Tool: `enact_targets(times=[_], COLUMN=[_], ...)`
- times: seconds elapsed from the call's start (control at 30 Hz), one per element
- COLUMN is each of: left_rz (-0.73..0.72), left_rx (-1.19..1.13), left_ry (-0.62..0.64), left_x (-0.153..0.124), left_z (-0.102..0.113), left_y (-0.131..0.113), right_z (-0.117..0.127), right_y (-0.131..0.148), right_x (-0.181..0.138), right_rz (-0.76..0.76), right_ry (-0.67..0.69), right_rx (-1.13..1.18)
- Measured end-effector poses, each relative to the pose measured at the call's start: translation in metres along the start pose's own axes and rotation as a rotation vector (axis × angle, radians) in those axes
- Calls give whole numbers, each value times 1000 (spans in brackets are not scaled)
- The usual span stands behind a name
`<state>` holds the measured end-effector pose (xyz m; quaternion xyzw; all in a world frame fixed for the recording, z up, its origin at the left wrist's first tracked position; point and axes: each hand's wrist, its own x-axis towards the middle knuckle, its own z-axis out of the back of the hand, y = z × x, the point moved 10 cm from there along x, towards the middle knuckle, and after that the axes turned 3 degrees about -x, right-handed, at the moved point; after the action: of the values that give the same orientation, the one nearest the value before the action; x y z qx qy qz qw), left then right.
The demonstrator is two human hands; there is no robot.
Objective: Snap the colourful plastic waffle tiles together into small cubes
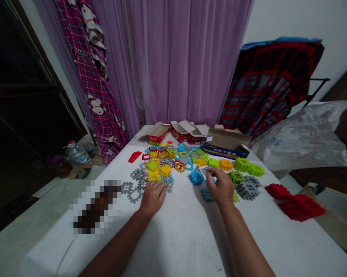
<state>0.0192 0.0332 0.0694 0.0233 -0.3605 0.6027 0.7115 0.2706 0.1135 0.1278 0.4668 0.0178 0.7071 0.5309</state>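
Note:
Many flat plastic interlocking tiles in yellow, blue, green, grey and red lie spread over a white table [179, 238]. My left hand [153, 197] rests knuckles-up with curled fingers on grey tiles [137, 184] beside a yellow tile [154, 175]. My right hand [222, 187] sits to the right, fingers bent and pinching at a tile next to a blue block of joined tiles [196, 177]. What its fingertips hold is too small to name. Green stacks [248, 167] and a grey stack [247, 189] lie just right of it.
Open red cartons [158, 133] and a blue-sided cardboard box [227, 144] stand at the table's far edge. A red tile pile [294, 202] lies at the right edge. A plastic bag [303, 138], purple curtain, a bottle [76, 154] on the floor at left.

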Motion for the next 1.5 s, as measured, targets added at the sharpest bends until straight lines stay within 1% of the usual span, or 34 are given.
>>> enact_targets(times=[0.07, 0.13, 0.17, 0.23, 0.27, 0.33, 0.4, 0.5, 0.57, 0.67, 0.77, 0.83, 0.87, 0.93, 1.0, 1.1, 1.2, 1.27, 1.33, 1.4, 1.5], left_rz=[83, 250, 351, 539, 603, 649, 625, 580, 580, 572, 507, 455, 453, 533, 581, 582, 585, 577, 542, 479, 399], left_rx=[99, 236, 295, 361, 370, 360, 344, 326, 306, 264, 239, 259, 279, 320, 345, 356, 334, 295, 219, 96, -85], left_ry=[-25, -25, 0, 87, 134, 202, 229, 238, 248, 236, 190, 156, 148, 174, 234, 313, 330, 293, 212, 97, -51], left_x=[-3, -8, -13, -23, -28, -29, -22, -1, 13, 28, 27, 17, 9, -7, -15, -6, 14, 25, 33, 36, 30], left_z=[11, 23, 26, 27, 24, 16, 4, -14, -25, -34, -29, -20, -15, -8, -7, -17, -31, -37, -39, -33, -18], left_y=[10, 33, 46, 72, 80, 86, 80, 66, 60, 57, 57, 60, 64, 77, 86, 85, 81, 80, 82, 87, 99], right_z=[8, 14, 16, 18, 18, 16, 15, 16, 15, 14, 14, 14, 14, 13, 9, 2, -1, -2, -3, -4, -10], right_y=[0, -3, -5, -7, -7, -5, -2, 3, 6, 7, 9, 9, 8, 7, 8, 12, 16, 16, 15, 13, 11], right_x=[6, 10, 11, 12, 13, 14, 14, 14, 13, 11, 9, 8, 8, 8, 8, 6, 3, 1, -2, -5, -11], right_rz=[3, -10, -16, -24, -25, -20, -13, 3, 11, 16, 35, 40, 38, 34, 39, 83, 129, 138, 136, 127, 120], right_ry=[-18, -40, -51, -64, -63, -56, -58, -65, -55, -30, -22, -19, -17, -13, 3, 35, 36, 34, 42, 56, 91], right_rx=[8, 9, 9, 5, 3, 1, 5, 24, 33, 39, 49, 51, 49, 44, 45, 70, 83, 72, 57, 45, 32])
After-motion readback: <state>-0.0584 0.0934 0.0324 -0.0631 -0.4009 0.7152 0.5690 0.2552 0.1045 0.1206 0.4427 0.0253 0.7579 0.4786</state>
